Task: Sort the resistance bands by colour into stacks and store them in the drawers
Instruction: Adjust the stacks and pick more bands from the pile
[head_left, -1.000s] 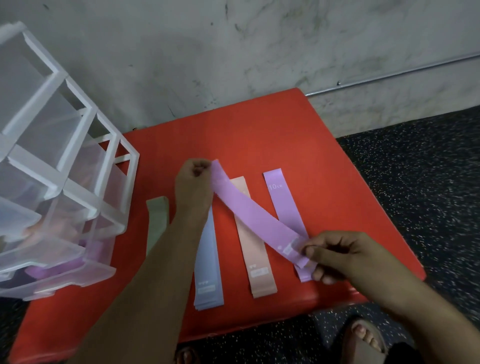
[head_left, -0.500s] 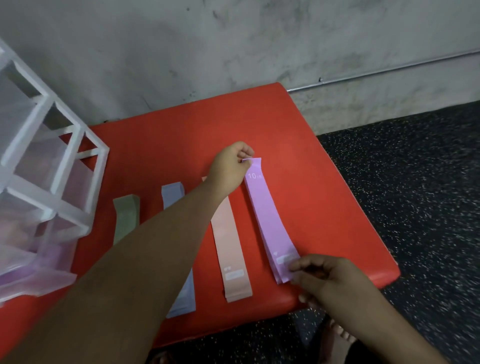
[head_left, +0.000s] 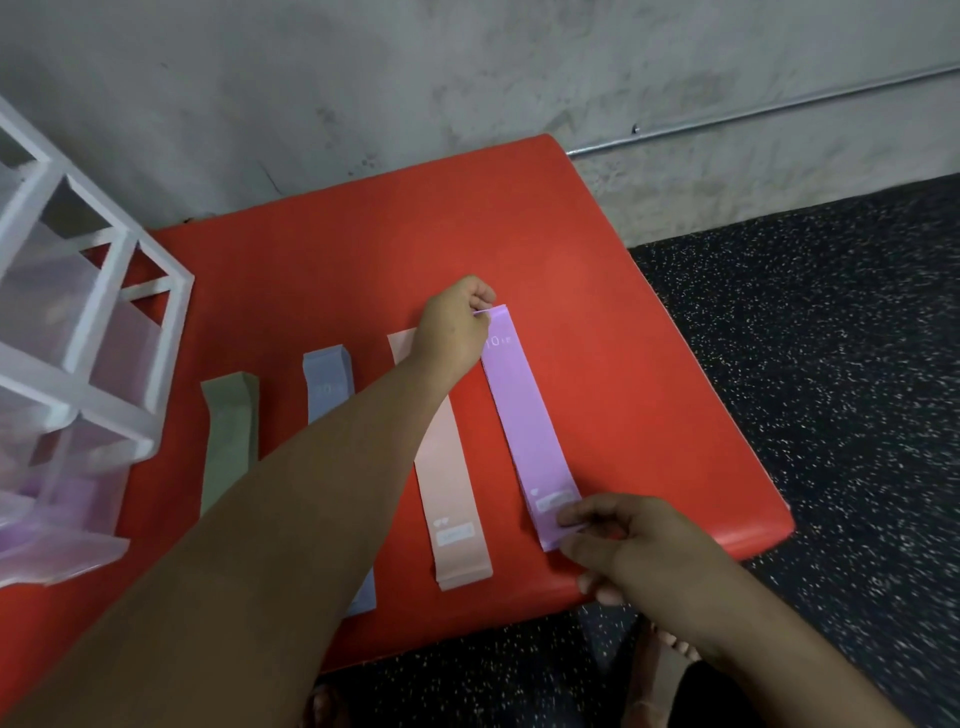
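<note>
- Your left hand reaches across the middle of the frame. Its curled fingers pinch the far end of a purple band.
- Your right hand, at lower right, pinches the near end of the same band between thumb and fingertips, beside its white label.
- The purple band lies flat and straight on a red padded surface, and runs from centre towards lower right. It looks to rest on more purple bands, whose edges show at the near end.
- Just left of it lies a pink stack, running the same way and apart from it.
- Further left is a blue stack, partly hidden under your left forearm.
- Left again lies a green band, also partly covered by the forearm.
- A white-framed unit of translucent drawers stands at the left edge of the frame. A purple tint shows through its lowest drawer.
- A grey wall fills the top, and dark speckled floor fills the right side.
</note>
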